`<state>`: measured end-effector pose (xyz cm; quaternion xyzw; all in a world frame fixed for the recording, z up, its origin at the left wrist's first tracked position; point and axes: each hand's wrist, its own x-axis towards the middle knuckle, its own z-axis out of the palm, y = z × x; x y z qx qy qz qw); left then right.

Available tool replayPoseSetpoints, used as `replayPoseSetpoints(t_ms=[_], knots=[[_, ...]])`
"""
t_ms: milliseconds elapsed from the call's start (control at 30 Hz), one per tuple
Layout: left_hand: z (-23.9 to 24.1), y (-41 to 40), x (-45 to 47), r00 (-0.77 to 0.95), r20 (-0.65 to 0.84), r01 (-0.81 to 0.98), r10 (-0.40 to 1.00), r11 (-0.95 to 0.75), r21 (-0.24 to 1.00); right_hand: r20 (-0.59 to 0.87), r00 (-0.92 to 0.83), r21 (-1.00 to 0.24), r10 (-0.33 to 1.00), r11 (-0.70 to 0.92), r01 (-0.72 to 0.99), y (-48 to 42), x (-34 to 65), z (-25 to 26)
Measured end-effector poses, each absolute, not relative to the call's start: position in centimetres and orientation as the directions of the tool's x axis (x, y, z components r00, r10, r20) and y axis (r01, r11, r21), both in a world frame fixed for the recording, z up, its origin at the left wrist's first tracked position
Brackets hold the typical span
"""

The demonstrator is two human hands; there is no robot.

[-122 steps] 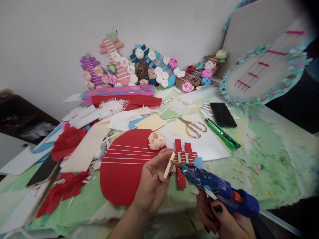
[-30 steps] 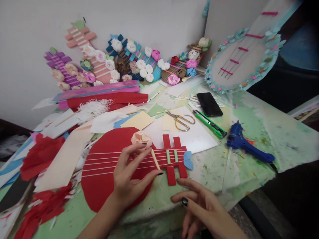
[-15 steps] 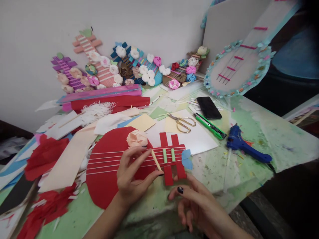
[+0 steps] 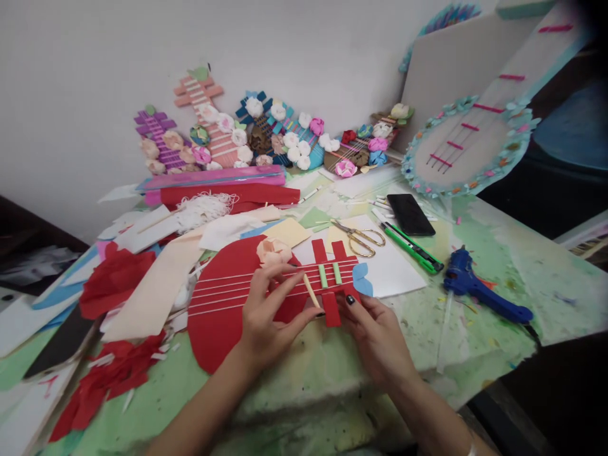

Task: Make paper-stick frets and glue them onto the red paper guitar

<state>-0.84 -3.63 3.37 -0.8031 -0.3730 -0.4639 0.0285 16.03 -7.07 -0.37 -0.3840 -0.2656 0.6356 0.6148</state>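
Between the thumb and fingertips of my left hand (image 4: 273,307) is a short cream strip (image 4: 311,291), held slanted just above the neck of a red paper guitar (image 4: 216,316). White strings run along the guitar, and two pale green strips (image 4: 323,276) cross its neck. A peach paper flower (image 4: 274,252) sits on its upper edge, partly behind my left fingers. My right hand (image 4: 380,329) grips the guitar's head by a lower red peg, thumb on top and fingers mostly hidden beneath. A blue paper piece (image 4: 362,278) caps the head end.
Gold-handled scissors (image 4: 363,240), a green utility knife (image 4: 412,247), a black phone (image 4: 411,214) and a blue glue gun (image 4: 484,288) lie to the right. Paper scraps and white yarn (image 4: 206,211) cover the left. Several flower-decorated paper guitars (image 4: 218,139) lean against the wall.
My right hand has moved up from below the guitar's head and closed on it. The guitar's head has tilted up slightly. My left hand still pinches the strip. The camera view has shifted.
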Motion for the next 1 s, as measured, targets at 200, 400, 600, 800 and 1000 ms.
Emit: replayPoseSetpoints(t_ms=[200,400,600,800,1000], knots=[[4.4,-3.2,-1.5,0.463,0.694,0.659,0.551,-0.738,0.146,-0.171,0.045,-0.731,0.984,-0.096,-0.676,-6.7,15.6,-0.9],[5.4,-2.1,-2.1,0.577,0.604,0.664,0.550,-0.746,0.044,-0.098,0.023,-0.743,0.995,-0.058,-0.667,-6.8,15.9,-1.6],[5.8,-1.5,-2.1,0.611,0.536,0.668,0.582,-0.743,0.044,-0.050,-0.006,-0.758,0.999,-0.042,-0.651,-7.0,15.8,-1.5],[5.8,-1.2,-1.9,0.637,0.503,0.661,0.584,-0.749,0.033,-0.040,-0.019,-0.763,0.999,-0.042,-0.645,-6.9,16.0,-1.5],[5.9,-1.0,-1.9,0.639,0.486,0.658,0.597,-0.751,0.058,-0.044,-0.022,-0.763,0.999,-0.048,-0.644,-7.1,16.0,-1.6]])
